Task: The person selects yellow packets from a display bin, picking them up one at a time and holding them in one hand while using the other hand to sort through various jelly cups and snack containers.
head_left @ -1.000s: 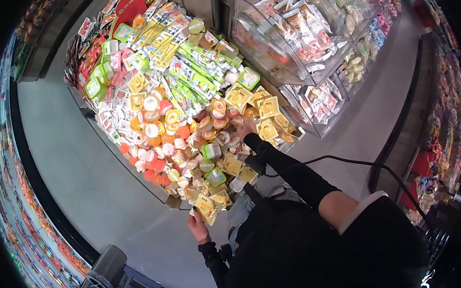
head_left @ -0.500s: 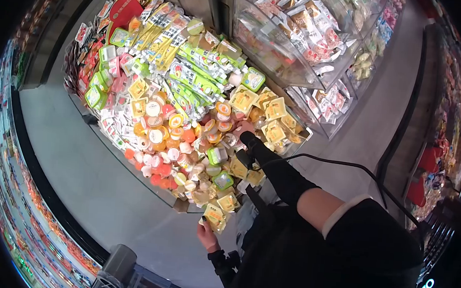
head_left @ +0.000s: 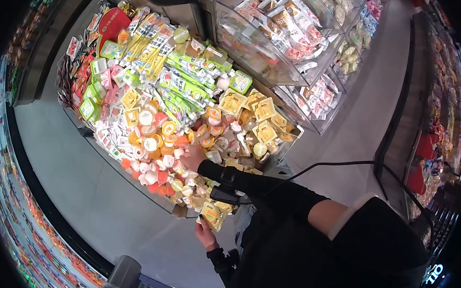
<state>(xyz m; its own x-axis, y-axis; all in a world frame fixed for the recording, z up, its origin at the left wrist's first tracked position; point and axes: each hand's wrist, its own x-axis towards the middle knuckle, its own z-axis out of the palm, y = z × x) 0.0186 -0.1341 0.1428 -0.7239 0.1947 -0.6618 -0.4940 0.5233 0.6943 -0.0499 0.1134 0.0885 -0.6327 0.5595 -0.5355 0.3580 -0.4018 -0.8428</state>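
Pinched at its edge by the left hand [head_left: 206, 235] at the heap's [head_left: 168, 126] five o'clock, the yellow pack [head_left: 213, 216], probably light, slick and squashable, is best held by its rim; whether anything is gripped by the right hand [head_left: 192, 158], at eleven o'clock from it, cannot be told.

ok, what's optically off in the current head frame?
Head view: strong fisheye, black corners, left-hand shelf goods bowed into an arc and too soft to identify; head view: black top loses most detail; head view: left hand and its yellow packet read fairly clearly.
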